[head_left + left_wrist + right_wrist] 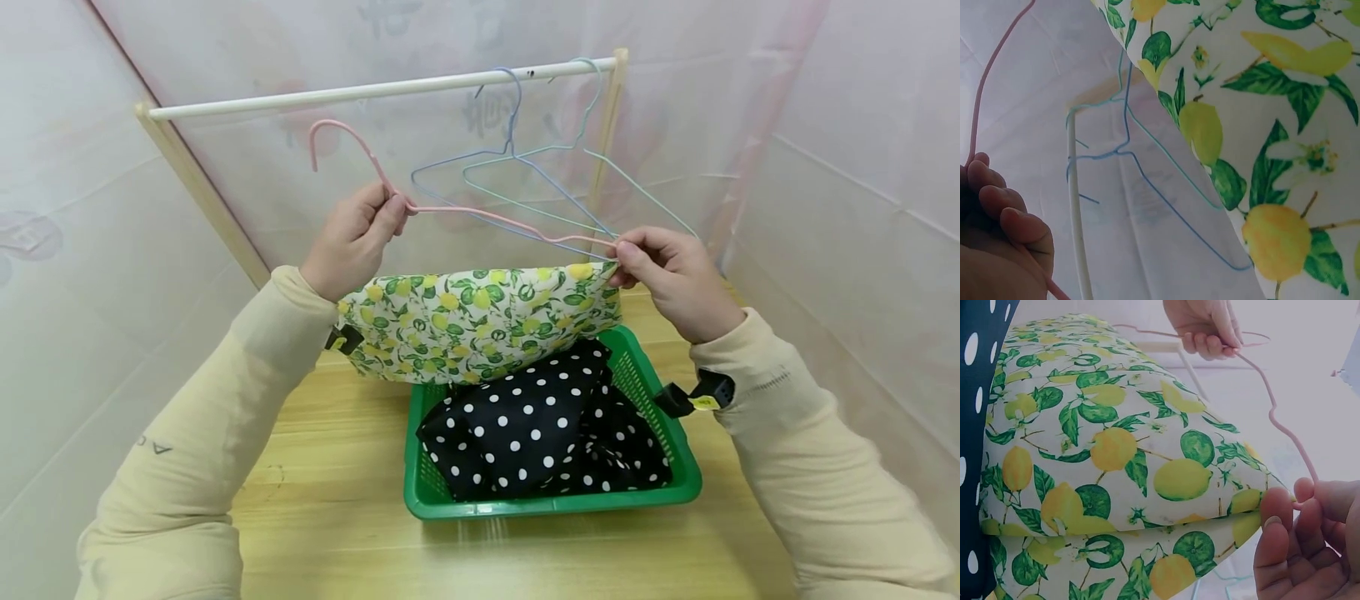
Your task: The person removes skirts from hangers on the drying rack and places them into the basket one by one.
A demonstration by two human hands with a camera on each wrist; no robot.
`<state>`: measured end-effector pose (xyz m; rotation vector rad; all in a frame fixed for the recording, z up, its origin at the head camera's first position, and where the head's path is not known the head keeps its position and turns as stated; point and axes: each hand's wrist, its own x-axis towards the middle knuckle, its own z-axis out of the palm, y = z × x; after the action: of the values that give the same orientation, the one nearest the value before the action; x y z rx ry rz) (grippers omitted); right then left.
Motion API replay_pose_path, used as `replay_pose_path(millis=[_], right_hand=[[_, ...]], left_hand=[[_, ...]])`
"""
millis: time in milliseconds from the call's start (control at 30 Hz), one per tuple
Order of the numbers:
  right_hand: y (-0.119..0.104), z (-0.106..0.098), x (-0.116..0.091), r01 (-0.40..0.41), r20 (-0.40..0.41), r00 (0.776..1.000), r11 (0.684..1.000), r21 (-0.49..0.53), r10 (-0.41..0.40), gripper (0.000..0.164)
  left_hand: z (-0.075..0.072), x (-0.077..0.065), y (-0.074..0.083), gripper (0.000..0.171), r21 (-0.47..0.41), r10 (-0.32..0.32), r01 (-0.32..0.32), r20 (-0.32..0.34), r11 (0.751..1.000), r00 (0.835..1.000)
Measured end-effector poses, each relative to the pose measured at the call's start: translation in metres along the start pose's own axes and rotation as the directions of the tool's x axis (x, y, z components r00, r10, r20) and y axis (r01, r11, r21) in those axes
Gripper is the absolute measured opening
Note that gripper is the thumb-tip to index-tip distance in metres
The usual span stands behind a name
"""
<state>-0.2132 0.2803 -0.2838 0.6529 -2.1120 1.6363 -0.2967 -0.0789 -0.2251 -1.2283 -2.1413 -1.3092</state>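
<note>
My left hand (357, 237) grips a pink wire hanger (480, 212) at the base of its hook, with the hook pointing up and left. At the hanger's right end, the thumb and fingers of my right hand (670, 275) pinch the wire beside the corner of a lemon-print cloth (480, 321). The cloth hangs below the hanger in a wide fold, its lower edge over the back of a green basket (555, 506). In the right wrist view, the cloth (1116, 450) spreads out to the left of my fingertips. The hanger's lower bar is hidden by the cloth.
A black polka-dot cloth (525, 425) lies bunched in the basket on the wooden table (330, 492). Behind my hands stands a rack with a white rail (315, 100), on which a blue hanger (513, 125) and a mint-green hanger (637, 177) hang toward the right.
</note>
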Motion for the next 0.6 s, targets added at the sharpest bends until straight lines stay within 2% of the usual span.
replay_pose_path(millis=[100,400,600], right_hand=[[0.0,-0.002,-0.004,0.0,-0.015,1.0,1.0,0.022,0.001,0.018],[0.008,-0.009,-0.019,0.023,-0.034,0.999,0.997,0.07,-0.021,0.016],[0.017,-0.013,-0.027,0.043,-0.036,0.999,0.988,0.148,-0.038,0.014]], left_hand=[[0.003,0.0,0.004,0.021,-0.014,0.024,-0.024,-0.02,1.0,1.0],[0.009,0.004,0.019,0.021,-0.005,0.036,-0.037,-0.097,0.999,0.995],[0.014,0.007,0.03,0.021,-0.023,0.056,-0.059,-0.117,0.998,0.992]])
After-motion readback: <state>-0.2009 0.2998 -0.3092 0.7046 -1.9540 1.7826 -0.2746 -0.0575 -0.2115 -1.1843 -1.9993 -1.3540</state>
